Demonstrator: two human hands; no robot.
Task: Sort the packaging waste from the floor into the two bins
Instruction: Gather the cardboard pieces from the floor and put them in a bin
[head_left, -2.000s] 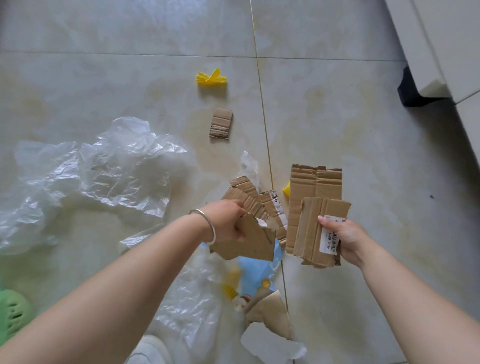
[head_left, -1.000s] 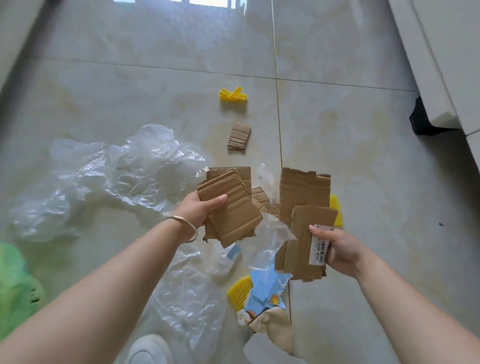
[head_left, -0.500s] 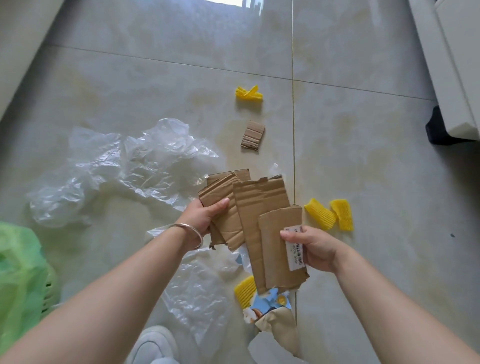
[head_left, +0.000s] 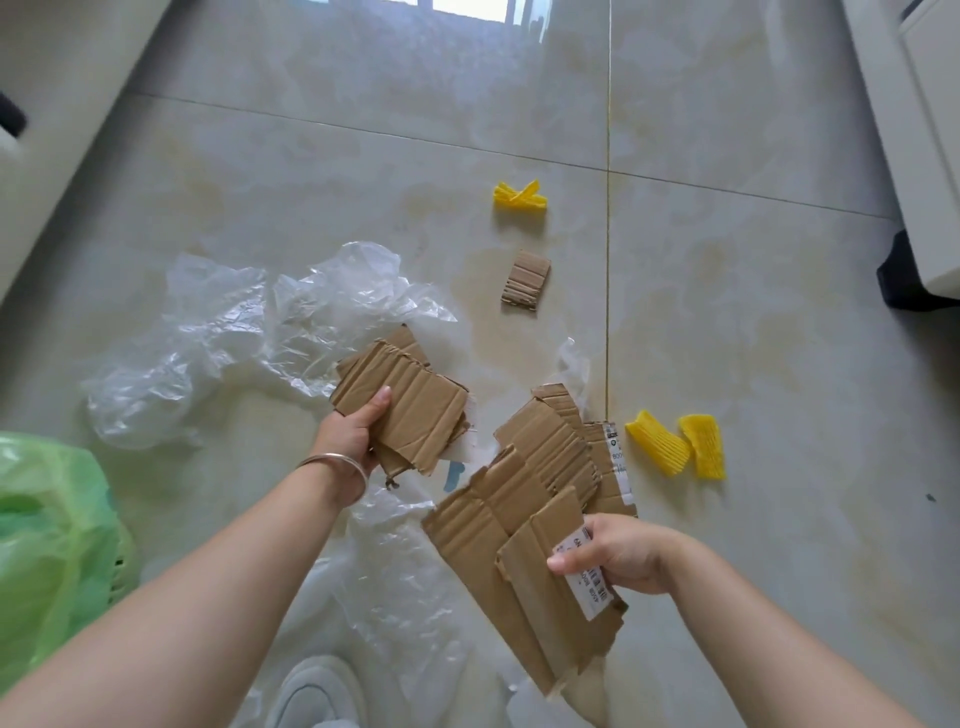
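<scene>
Mid-sort: left hand (head_left: 347, 441) gripping a cardboard stack (head_left: 402, 402), right hand (head_left: 618, 556) pinching longer cardboard sheets (head_left: 514, 525). Still on floor: clear plastic film (head_left: 249, 332), yellow foam pieces (head_left: 675, 441), small cardboard scrap (head_left: 525, 280). Possibly one bin, green-lined (head_left: 47, 540), at left.

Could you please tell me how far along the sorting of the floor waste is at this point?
Early on. Nothing visibly binned; only a green-lined bin shows at left. In hand: cardboard pieces in the left hand, a cardboard stack in the right hand. On the floor: clear plastic film, small cardboard piece, yellow foam netting.
</scene>
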